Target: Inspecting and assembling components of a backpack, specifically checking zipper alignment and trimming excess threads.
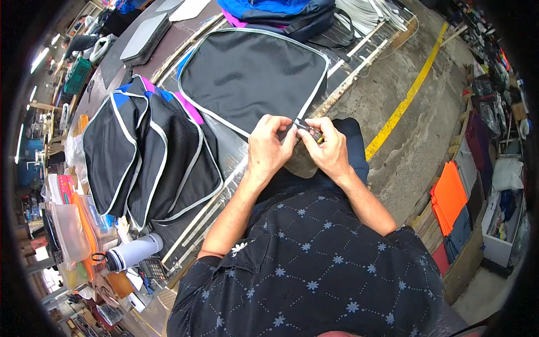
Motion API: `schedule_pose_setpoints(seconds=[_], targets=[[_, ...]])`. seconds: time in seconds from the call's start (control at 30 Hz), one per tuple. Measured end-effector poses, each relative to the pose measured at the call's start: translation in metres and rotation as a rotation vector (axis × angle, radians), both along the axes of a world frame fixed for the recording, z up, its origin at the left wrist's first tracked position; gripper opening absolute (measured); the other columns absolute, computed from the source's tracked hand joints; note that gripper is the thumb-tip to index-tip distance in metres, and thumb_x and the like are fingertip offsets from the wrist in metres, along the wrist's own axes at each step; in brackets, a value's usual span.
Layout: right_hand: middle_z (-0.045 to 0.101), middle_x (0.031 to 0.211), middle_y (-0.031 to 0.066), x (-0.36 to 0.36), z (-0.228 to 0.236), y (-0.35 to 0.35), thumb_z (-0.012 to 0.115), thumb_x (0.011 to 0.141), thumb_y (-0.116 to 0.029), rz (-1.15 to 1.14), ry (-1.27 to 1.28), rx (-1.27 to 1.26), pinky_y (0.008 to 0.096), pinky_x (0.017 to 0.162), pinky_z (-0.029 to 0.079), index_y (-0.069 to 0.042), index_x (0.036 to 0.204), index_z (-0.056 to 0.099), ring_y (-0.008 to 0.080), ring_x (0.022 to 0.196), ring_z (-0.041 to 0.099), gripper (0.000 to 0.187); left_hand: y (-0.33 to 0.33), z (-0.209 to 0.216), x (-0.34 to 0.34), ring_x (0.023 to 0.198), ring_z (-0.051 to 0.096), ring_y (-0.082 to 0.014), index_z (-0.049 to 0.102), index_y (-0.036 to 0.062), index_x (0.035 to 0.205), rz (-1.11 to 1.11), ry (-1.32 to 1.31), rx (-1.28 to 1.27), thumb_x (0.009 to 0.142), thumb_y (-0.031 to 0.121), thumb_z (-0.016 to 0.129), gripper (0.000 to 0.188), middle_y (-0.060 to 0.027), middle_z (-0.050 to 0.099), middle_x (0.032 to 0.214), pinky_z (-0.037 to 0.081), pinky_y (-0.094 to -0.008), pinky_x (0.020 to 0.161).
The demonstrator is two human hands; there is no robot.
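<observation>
My left hand and my right hand meet at the near corner of a black fabric bag piece edged with light grey binding. Thumb and fingers of the left hand are pinched together; what they grip is hidden. Closed in my right hand is a small dark object with a bit of yellow below the fingers, too small to name. It reaches across toward the left fingertips. To the left lies a stack of black bag pieces with grey edging and blue and magenta parts.
Blue and black bags lie at the table's far end, beside white strips. Dark flat sheets are stacked far left. A bottle and a calculator sit near left. Orange fabric hangs at right.
</observation>
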State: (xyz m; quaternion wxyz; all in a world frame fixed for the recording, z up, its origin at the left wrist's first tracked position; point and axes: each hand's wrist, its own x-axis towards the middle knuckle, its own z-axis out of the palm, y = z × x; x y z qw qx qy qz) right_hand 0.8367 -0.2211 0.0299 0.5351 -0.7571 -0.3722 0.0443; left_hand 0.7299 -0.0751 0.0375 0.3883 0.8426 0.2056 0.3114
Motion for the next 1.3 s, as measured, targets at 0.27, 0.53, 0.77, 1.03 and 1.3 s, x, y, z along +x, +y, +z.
schedule_pose_setpoints(seconds=[0.27,0.53,0.77,1.03,1.3], targets=[[0.077,0.094,0.0116,0.000,-0.005,0.000,0.086,0.096,-0.015,0.010,-0.041,0.001,0.0329,0.068,0.059,-0.002,0.117,0.072,0.0180,0.079,0.074,0.029,-0.008,0.005,0.003,0.061,0.060,-0.0115,0.079,0.0039,0.093,0.084,-0.115,0.051,0.089,0.004,0.082,0.005,-0.0049,0.070,0.086,0.048,-0.0282,0.057],[0.079,0.094,0.0156,0.005,-0.008,0.001,0.084,0.097,-0.019,-0.045,-0.109,-0.027,0.0396,0.067,0.060,-0.005,0.117,0.070,0.0282,0.080,0.079,0.028,-0.007,-0.003,0.000,0.059,0.052,-0.0079,0.077,0.0035,0.094,0.033,-0.120,-0.019,0.089,0.002,0.080,0.006,-0.0024,0.068,0.087,0.044,-0.0264,0.055],[0.080,0.098,0.0152,0.003,-0.006,0.004,0.083,0.098,-0.017,-0.019,-0.099,-0.020,0.0406,0.068,0.061,-0.004,0.113,0.071,0.0305,0.083,0.080,0.023,-0.007,-0.002,-0.001,0.059,0.050,-0.0068,0.075,0.0030,0.094,0.029,-0.112,-0.071,0.090,0.002,0.080,0.006,-0.0020,0.067,0.088,0.042,-0.0256,0.055],[0.079,0.097,0.0158,0.005,-0.009,0.003,0.082,0.097,-0.014,-0.024,-0.082,0.019,0.0414,0.071,0.061,-0.004,0.110,0.073,0.0310,0.084,0.080,0.019,-0.004,-0.003,-0.006,0.063,0.048,-0.0039,0.073,0.0026,0.096,0.036,-0.105,-0.190,0.095,0.004,0.077,0.004,0.0027,0.062,0.085,0.041,-0.0239,0.058],[0.077,0.087,0.0108,0.000,0.007,-0.005,0.087,0.094,-0.013,0.030,-0.077,0.007,0.0309,0.063,0.055,-0.001,0.111,0.075,0.0146,0.072,0.071,0.025,0.011,-0.012,-0.018,0.074,0.055,-0.0012,0.072,0.0047,0.105,-0.042,-0.167,-0.819,0.108,0.013,0.073,0.009,0.0064,0.067,0.089,0.045,-0.0201,0.067]])
